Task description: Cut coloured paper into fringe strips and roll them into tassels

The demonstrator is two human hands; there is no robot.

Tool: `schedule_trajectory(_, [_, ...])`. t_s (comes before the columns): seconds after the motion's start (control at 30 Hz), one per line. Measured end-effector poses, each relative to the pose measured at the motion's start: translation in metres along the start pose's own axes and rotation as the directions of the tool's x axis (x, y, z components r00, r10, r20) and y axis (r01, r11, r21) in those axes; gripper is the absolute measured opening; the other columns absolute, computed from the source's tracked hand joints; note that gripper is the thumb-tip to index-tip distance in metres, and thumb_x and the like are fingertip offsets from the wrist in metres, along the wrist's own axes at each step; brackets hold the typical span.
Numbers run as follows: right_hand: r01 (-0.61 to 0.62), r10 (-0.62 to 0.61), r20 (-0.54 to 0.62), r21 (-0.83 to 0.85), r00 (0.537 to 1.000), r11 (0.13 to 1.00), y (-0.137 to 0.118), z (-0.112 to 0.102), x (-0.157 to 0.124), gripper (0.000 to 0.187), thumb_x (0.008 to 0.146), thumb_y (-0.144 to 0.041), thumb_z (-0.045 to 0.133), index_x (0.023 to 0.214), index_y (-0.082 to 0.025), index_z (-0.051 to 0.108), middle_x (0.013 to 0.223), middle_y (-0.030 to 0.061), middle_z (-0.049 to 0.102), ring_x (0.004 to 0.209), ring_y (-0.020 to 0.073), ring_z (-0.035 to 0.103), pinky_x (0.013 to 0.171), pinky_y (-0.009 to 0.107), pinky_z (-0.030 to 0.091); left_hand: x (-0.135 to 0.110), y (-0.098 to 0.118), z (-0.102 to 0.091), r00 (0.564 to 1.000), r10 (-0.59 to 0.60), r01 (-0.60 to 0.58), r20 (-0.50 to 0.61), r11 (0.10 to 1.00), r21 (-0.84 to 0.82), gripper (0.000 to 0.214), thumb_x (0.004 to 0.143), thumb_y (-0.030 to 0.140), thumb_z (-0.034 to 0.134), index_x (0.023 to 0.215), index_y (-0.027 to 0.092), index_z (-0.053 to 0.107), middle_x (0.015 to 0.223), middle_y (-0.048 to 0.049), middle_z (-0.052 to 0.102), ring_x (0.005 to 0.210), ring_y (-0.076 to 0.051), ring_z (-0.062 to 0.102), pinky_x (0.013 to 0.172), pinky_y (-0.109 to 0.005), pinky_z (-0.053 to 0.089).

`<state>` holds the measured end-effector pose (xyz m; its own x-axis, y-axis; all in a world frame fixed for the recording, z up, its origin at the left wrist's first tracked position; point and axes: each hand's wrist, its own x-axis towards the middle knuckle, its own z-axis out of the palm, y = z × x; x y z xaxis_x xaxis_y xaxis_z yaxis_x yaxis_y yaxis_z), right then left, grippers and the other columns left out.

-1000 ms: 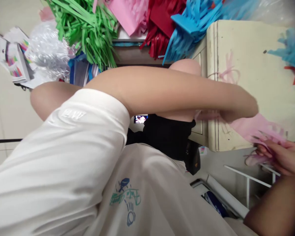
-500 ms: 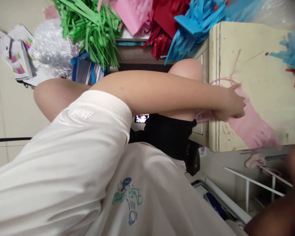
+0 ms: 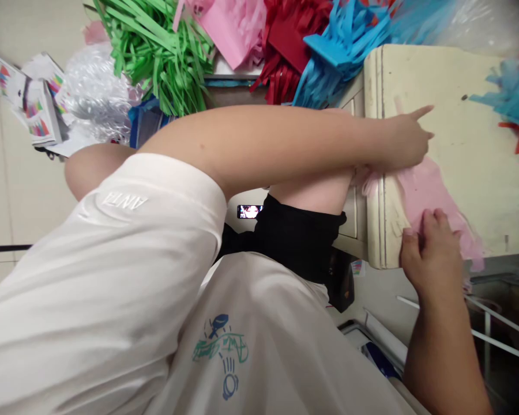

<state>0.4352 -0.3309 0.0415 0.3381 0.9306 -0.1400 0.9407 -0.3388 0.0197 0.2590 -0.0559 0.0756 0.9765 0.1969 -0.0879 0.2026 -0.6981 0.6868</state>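
Note:
A strip of pink tissue paper (image 3: pixel 428 181) with a fringed lower end lies slantwise on the cream tabletop (image 3: pixel 471 155). My left hand (image 3: pixel 406 141) is at the paper's upper end, its index finger sticking out and the others curled in against the paper; what lies under the palm is hidden. Lower down, my right hand (image 3: pixel 436 251) rests on the strip near the fringe, thumb apart and fingers laid on the paper. Some pink fringe strands (image 3: pixel 372 181) hang over the near left edge of the tabletop.
Green (image 3: pixel 164 52), pink (image 3: pixel 233 31), dark red (image 3: pixel 292 46) and blue (image 3: pixel 346 46) paper tassels are piled along the back. Blue and orange tassels (image 3: pixel 510 98) lie at the tabletop's far right. Clear plastic wrapping (image 3: pixel 97 86) sits left; a lit phone (image 3: pixel 249 211) lies below my arm.
My right hand has come up from the lower right onto the pink paper. My left hand has shifted up toward the strip's upper end.

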Motion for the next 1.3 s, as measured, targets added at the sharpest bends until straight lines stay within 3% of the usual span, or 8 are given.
schedule_trajectory(0.1, [-0.008,0.008,0.003,0.028,1.0,1.0,-0.003,0.004,0.005,0.088,0.114,-0.056,0.029,0.176,0.004,0.046,0.185,0.0316,0.033,0.179,0.0438,0.031,0.148,0.069,0.016,-0.002,-0.021,-0.02,0.999,0.026,-0.04,0.043,0.932,0.361,0.07,0.069,-0.013,0.069,0.134,0.012,0.078,0.164,-0.0107,0.067,0.175,-0.036,0.022,0.147,-0.06,-0.013])
schedule_trajectory(0.2, [-0.005,0.005,0.0,0.035,1.0,0.999,-0.005,0.006,0.009,0.086,0.117,-0.055,0.027,0.179,0.003,0.041,0.187,0.0326,0.03,0.181,0.0429,0.027,0.148,0.07,0.013,-0.007,-0.04,-0.039,1.0,-0.021,0.011,0.016,0.873,0.487,0.084,0.074,-0.015,0.053,0.154,0.01,0.066,0.178,-0.016,0.053,0.171,-0.032,0.027,0.146,-0.066,-0.005])
schedule_trajectory(0.43, [-0.012,0.012,0.013,0.032,1.0,0.999,-0.02,0.002,0.018,0.075,0.12,-0.045,0.03,0.178,0.001,0.043,0.184,0.0344,0.035,0.18,0.045,0.028,0.144,0.081,0.012,-0.026,-0.077,-0.083,0.983,-0.089,0.149,-0.161,0.896,0.418,0.059,0.089,-0.008,0.053,0.144,0.0,0.07,0.176,-0.0203,0.052,0.165,-0.035,0.014,0.145,-0.067,0.004])
schedule_trajectory(0.57, [-0.005,0.006,-0.031,0.032,1.0,0.999,-0.027,0.006,0.018,0.073,0.122,-0.047,0.026,0.18,-0.007,0.045,0.186,0.031,0.033,0.179,0.0463,0.03,0.14,0.086,0.014,-0.023,-0.081,-0.097,0.926,-0.033,0.141,-0.377,0.955,0.262,0.056,0.096,0.001,0.052,0.151,-0.002,0.064,0.169,-0.0175,0.06,0.135,-0.025,0.041,0.136,-0.047,0.035])
schedule_trajectory(0.73, [0.002,-0.003,-0.046,-0.022,0.999,1.0,-0.033,0.01,0.013,0.069,0.123,-0.044,0.026,0.181,-0.011,0.045,0.187,0.0287,0.034,0.178,0.0464,0.032,0.137,0.089,0.019,-0.009,-0.032,-0.056,0.966,0.045,0.027,-0.256,0.963,0.27,0.06,0.098,0.011,0.05,0.152,0.015,0.075,0.146,-0.0075,0.08,0.129,-0.023,0.064,0.128,-0.039,0.048])
schedule_trajectory(0.93, [-0.008,0.006,-0.069,-0.033,0.998,0.999,-0.043,0.01,0.011,0.065,0.123,-0.04,0.03,0.178,-0.011,0.05,0.185,0.028,0.037,0.176,0.0455,0.037,0.137,0.088,0.023,-0.019,0.041,0.037,0.977,0.162,-0.208,0.136,0.857,0.472,0.082,0.106,0.038,0.068,0.177,0.003,0.046,0.185,-0.0231,0.045,0.175,-0.038,0.044,0.147,-0.057,0.036])
schedule_trajectory(1.07, [0.06,-0.056,-0.146,0.021,0.988,0.998,-0.045,0.014,-0.006,0.063,0.123,-0.043,0.036,0.173,-0.01,0.057,0.181,0.0268,0.046,0.171,0.0437,0.044,0.139,0.085,0.024,-0.036,0.044,0.067,0.973,0.214,-0.221,0.089,0.738,0.637,0.059,0.111,0.025,0.059,0.165,0.0,0.061,0.173,-0.025,0.059,0.164,-0.04,0.057,0.147,-0.061,0.036])
schedule_trajectory(1.3, [0.189,-0.121,-0.357,0.163,0.926,0.968,-0.057,0.023,-0.044,0.049,0.122,-0.045,0.049,0.152,-0.013,0.069,0.158,0.0199,0.069,0.155,0.033,0.063,0.148,0.067,0.027,-0.058,0.025,0.064,0.929,0.359,-0.321,0.086,0.67,0.669,0.024,0.106,0.014,0.064,0.125,0.011,0.079,0.129,-0.0159,0.077,0.125,-0.031,0.07,0.113,-0.046,0.056])
